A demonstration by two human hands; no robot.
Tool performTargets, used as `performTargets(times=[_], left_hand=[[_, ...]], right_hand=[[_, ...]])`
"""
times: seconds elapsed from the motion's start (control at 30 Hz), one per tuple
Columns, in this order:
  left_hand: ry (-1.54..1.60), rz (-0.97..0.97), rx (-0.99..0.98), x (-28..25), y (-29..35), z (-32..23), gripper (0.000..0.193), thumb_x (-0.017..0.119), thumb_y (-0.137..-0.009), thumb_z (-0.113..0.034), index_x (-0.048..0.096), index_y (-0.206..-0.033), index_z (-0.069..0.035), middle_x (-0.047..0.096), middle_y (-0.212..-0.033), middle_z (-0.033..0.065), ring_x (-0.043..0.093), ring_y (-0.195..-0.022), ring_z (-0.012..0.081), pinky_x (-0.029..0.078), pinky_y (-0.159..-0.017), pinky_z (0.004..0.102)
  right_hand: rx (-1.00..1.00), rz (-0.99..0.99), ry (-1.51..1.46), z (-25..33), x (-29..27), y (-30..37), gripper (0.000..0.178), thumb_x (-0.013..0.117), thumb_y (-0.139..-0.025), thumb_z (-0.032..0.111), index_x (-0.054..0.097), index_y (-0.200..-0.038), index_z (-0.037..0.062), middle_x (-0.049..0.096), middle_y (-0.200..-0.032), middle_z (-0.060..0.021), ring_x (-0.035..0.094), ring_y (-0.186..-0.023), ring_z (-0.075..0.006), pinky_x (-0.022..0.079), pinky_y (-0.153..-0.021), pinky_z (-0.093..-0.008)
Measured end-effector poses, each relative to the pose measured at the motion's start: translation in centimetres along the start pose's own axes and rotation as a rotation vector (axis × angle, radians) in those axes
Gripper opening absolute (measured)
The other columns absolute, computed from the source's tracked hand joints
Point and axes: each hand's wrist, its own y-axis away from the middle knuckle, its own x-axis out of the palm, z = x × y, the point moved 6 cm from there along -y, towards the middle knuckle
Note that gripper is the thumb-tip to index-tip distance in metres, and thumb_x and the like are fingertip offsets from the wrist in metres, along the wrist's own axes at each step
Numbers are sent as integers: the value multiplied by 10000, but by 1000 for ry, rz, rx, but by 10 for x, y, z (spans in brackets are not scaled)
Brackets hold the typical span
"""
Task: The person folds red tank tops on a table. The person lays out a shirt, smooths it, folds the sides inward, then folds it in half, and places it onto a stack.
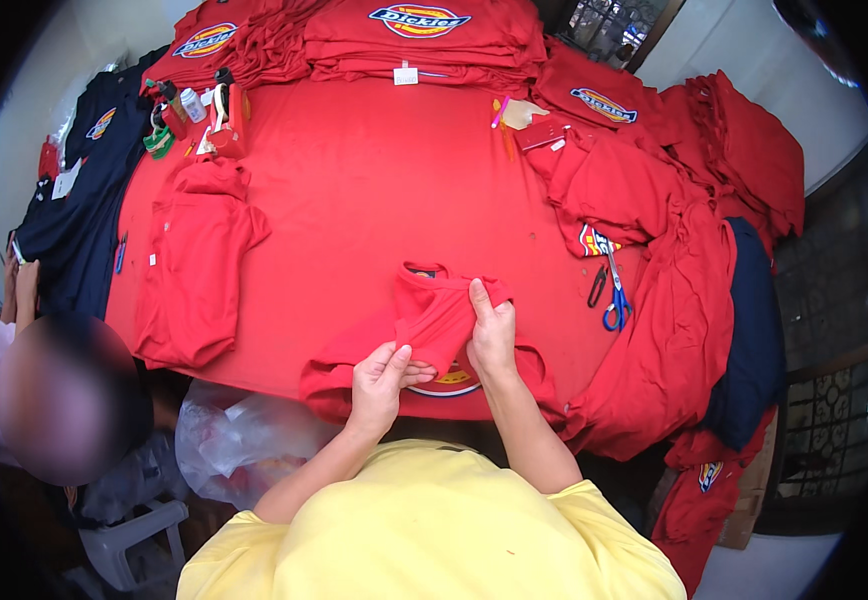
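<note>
A red T-shirt (424, 315) lies bunched at the table's near edge, part of its printed chest emblem showing below my hands. My left hand (382, 385) pinches its fabric with thumb and fingers. A little higher and to the right, my right hand (492, 330) grips the shirt near the collar, thumb on top. Between the two hands the cloth is held up and stretched. To the right, blue-handled scissors (616, 300) lie beside small dark thread snips (597, 286).
Folded red shirts (424, 40) are stacked along the far edge, with more heaped (674, 300) at right. A folded red shirt (192, 270) lies at left, below bottles and a red box (226, 125). Another person (24, 290) works at far left by dark shirts (104, 200). A plastic stool (139, 540) stands below.
</note>
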Motion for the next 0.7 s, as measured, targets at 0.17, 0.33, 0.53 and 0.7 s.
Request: performTargets(times=[0.17,0.33,0.53,0.7], left_hand=[[162,-14,-22,8,-11,-12,269,501,-1020,-231,596,-1069,17,674,-1046,145,682,-955,226,570,-826,351],[130,-31,157,8,-23,-39,348,475,-1030,-277,584,-1159,27,670,-1110,159,680,-975,247,557,-862,396],[-79,-59,214,-15,-29,-85,258,526,-1009,-249,618,-1031,-10,689,-1009,86,680,-908,176,560,-803,333],[-81,190,247,-5,-93,-206,436,514,-956,-70,385,-1369,-26,541,-1313,91,576,-1172,191,510,-959,350]], right_hand=[[-16,72,83,17,25,6,175,584,-982,172,635,-940,10,598,-856,30,517,-802,-62,439,-766,-263],[-79,50,336,32,26,1,244,610,-968,189,644,-808,8,557,-696,70,489,-659,-47,437,-631,-252],[45,153,260,48,30,-27,264,621,-957,256,657,-825,30,547,-728,49,465,-711,-44,407,-649,-260],[161,669,-206,134,-24,-123,839,353,-951,655,406,-1404,-50,467,-1429,-195,439,-1340,-324,360,-1113,-460]])
